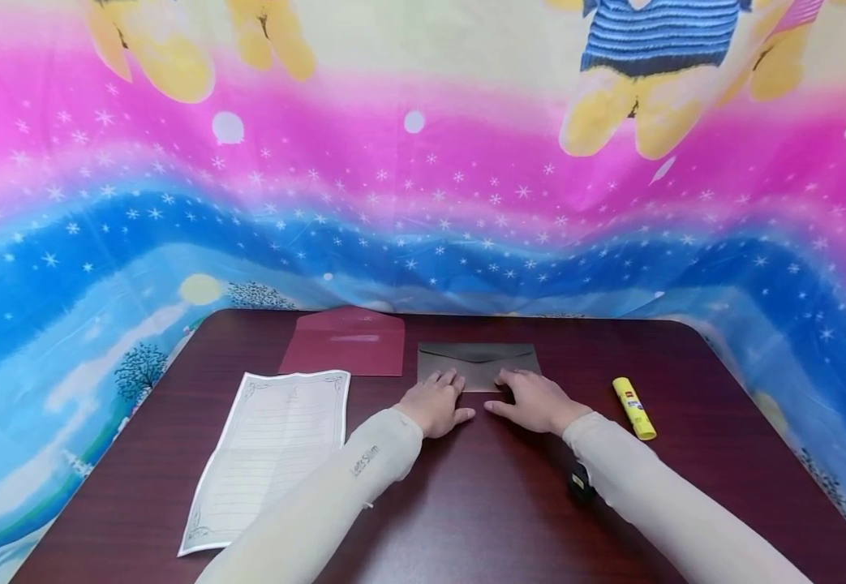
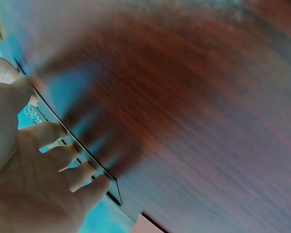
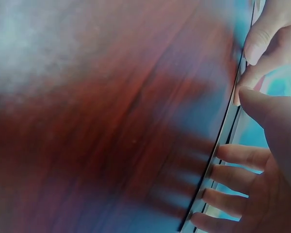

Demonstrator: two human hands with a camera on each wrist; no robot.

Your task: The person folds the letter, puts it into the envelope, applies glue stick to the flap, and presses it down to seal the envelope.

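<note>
A dark grey-brown envelope (image 1: 479, 376) lies flat near the table's far side, its flap line running across the upper part. On its left half rest the fingertips of my left hand (image 1: 433, 405), thumb pointing inward. My right hand (image 1: 535, 403) touches the right half, fingers nearly straight and thumb held apart from them. In the left wrist view, the left hand (image 2: 43, 179) has its fingers extended over the envelope's thin near edge. The right wrist view has the right hand (image 3: 254, 179) with its fingers spread along that same edge. Neither hand grips anything.
A red envelope (image 1: 349, 349) with its flap raised lies back left. Lined letter paper (image 1: 284, 446) with a decorative border lies at the left, partly under the left sleeve (image 1: 335, 495). A yellow glue stick (image 1: 634, 410) lies right on the dark wooden table (image 1: 481, 519). Patterned cloth (image 1: 393, 178) hangs behind.
</note>
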